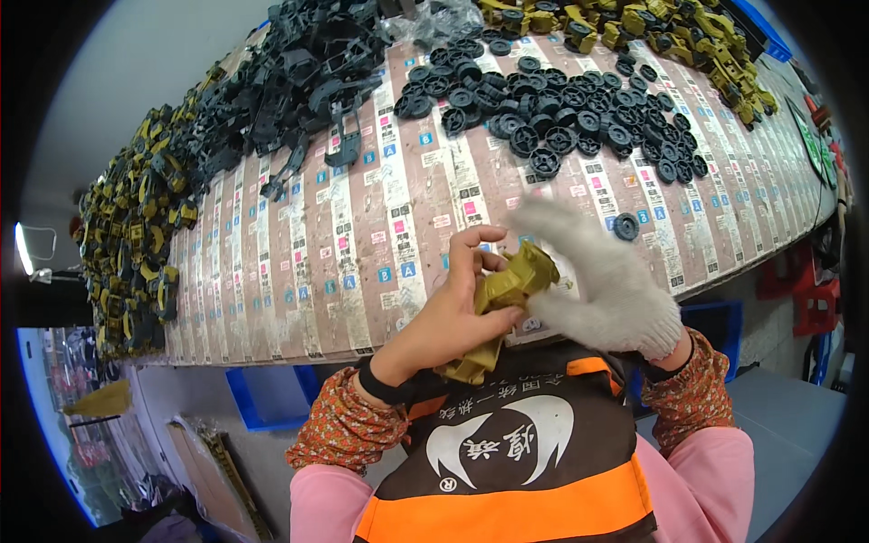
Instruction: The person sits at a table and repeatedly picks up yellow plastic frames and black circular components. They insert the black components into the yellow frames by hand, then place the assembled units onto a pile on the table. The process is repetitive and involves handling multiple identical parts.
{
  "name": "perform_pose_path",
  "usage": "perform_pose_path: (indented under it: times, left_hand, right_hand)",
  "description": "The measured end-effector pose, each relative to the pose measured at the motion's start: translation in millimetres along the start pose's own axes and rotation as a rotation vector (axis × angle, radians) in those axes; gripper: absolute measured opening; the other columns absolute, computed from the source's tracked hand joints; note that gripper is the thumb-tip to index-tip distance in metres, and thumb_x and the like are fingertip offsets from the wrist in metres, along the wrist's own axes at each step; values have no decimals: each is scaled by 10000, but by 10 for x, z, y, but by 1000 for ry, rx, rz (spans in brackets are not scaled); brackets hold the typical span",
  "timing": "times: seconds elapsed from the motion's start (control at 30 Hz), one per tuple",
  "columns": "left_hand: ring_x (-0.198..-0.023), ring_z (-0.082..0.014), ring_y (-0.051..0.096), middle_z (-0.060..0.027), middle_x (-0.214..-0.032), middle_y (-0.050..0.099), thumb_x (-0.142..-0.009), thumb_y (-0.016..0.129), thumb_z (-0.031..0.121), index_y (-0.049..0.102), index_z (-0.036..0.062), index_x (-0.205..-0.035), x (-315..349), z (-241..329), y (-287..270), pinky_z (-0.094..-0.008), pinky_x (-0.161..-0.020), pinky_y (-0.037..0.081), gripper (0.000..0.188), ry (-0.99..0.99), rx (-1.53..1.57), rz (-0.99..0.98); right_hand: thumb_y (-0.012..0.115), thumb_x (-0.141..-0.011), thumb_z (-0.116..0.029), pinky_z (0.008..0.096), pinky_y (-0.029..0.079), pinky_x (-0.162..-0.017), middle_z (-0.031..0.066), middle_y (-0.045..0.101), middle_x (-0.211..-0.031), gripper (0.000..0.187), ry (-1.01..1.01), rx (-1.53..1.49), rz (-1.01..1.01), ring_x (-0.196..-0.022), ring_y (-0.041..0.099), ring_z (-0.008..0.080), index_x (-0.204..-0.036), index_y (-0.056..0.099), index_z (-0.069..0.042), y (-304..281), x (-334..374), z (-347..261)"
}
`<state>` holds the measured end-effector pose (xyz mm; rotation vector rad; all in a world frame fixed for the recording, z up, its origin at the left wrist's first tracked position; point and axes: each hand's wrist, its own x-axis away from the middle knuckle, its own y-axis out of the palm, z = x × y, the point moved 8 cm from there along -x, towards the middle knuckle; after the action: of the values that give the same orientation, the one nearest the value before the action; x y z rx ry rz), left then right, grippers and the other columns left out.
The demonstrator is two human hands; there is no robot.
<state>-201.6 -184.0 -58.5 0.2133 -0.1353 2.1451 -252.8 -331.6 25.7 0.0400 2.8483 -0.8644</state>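
Observation:
My bare left hand [462,299] is closed around an olive-yellow plastic toy vehicle part [514,279], held at the table's near edge in front of my apron. Part of it lies hidden behind my fingers, and its lower end shows below my palm. On the other side of the part is my right hand [602,281], in a whitish knit glove. Its fingers are stretched out and slightly blurred, with the thumb close to the part; whether they touch cannot be made out. One black toy wheel [625,226] lies alone just beyond the glove.
Black wheels [561,109] spread across the table's far middle. Dark grey plastic parts [290,81] are heaped at the far left, with yellow-and-black toy vehicles [140,244] along the left edge. More yellow pieces [715,54] lie far right. Below the table stands a blue crate [262,398].

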Motion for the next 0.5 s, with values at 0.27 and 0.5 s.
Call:
perform_pose_path:
  times: [0.27, 0.5]
  left_hand:
    - [-1424, -360, 546, -199, -1561, 489, -977, 785, 392, 163, 203, -1683, 69, -11, -230, -518, -1174, 477, 959, 96, 970, -22]
    - [-1470, -330, 503, -184, -1606, 492, -1059, 663, 430, 341, 132, -1657, -35, -125, -214, -582, -1212, 417, 742, 268, 696, 324]
  right_hand:
    - [832, -900, -202, 276, 574, -788, 86, 665, -1084, 535, 615, -627, 65, -902, 674, 142, -1315, 570, 11, -9, 372, 691]
    - [738, -1003, -210, 334, 590, -850, 128, 710, -1116, 479, 537, -704, -11, -1002, 718, 184, -1371, 546, 29, 380, 554, 570]
